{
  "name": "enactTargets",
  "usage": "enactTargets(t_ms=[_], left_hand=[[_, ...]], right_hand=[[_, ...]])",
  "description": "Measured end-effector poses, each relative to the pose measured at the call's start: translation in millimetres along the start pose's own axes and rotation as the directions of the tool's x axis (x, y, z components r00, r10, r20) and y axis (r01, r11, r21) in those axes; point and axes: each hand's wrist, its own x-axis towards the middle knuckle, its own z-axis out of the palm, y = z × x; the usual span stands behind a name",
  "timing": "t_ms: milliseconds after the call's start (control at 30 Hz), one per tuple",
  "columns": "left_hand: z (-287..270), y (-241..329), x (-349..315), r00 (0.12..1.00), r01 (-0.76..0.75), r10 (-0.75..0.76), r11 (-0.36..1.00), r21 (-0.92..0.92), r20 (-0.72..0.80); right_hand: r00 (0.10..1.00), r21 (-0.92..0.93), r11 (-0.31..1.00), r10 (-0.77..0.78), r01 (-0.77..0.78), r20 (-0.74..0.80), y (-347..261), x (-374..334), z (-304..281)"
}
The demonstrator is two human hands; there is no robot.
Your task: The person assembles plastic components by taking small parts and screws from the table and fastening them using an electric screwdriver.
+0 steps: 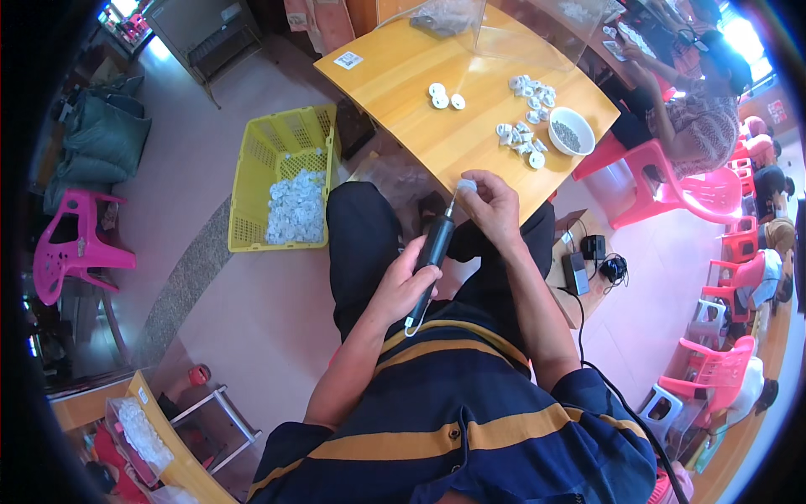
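Note:
My left hand (pixel 405 283) is wrapped round the black body of an electric screwdriver (pixel 436 242). Its bit points up and away from me, and the tip reaches close to a small white plastic part (pixel 467 185). That part is pinched between the fingers of my right hand (pixel 495 207), just off the table's near edge. Whether the bit touches it I cannot tell. On the wooden table (pixel 403 71) lie several round white pieces (pixel 439 99) and loose clusters of small white fittings (pixel 514 134). Beside them stands a white bowl (pixel 590 126) of small grey metal pieces that look like screws.
A yellow plastic crate (pixel 242 185) on the floor to my left holds many small white parts (pixel 296 207). Power adapters (pixel 576 273) and a black cable lie at my right. Pink chairs (pixel 693 195) and a seated person (pixel 697 126) are further right. A clear box (pixel 537 38) stands on the table's far side.

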Motion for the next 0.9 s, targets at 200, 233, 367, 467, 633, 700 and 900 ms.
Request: enactTargets(t_ms=[200, 233, 367, 467, 633, 700, 900], left_hand=[[-1.5, -7.2, 3.4, 1.000, 0.015, -0.015, 0.999, 0.033, -0.020], [-1.8, -7.9, 4.0, 1.000, 0.013, -0.012, 0.999, 0.037, -0.018], [-0.6, -7.3, 3.9, 1.000, 0.011, -0.010, 1.000, 0.025, -0.025], [-0.3, -6.8, 3.7, 1.000, 0.008, -0.008, 1.000, 0.018, -0.018], [-0.2, -6.3, 3.9, 1.000, -0.005, 0.005, 1.000, 0.016, -0.013], [-0.4, -5.6, 3.7, 1.000, -0.001, 0.001, 1.000, 0.016, -0.011], [-0.4, -4.6, 3.6, 1.000, -0.001, 0.001, 1.000, 0.013, 0.000]], right_hand=[[1.000, 0.018, 1.000, 0.013, -0.013, -0.027, -3.3, -1.3, 0.7], [0.999, 0.018, 1.000, 0.015, -0.014, -0.028, -2.6, -1.4, 0.4], [0.999, 0.024, 1.000, 0.015, -0.014, -0.036, -3.8, -2.0, 0.5], [0.999, 0.013, 1.000, 0.010, -0.010, -0.036, -3.5, -1.7, 0.0], [1.000, 0.021, 1.000, 0.011, -0.011, -0.029, -4.5, -2.0, 0.1], [1.000, 0.006, 1.000, 0.004, -0.004, -0.029, -6.4, -2.4, 0.3], [0.999, 0.008, 1.000, -0.009, 0.009, -0.035, -6.2, -2.4, 0.0]])
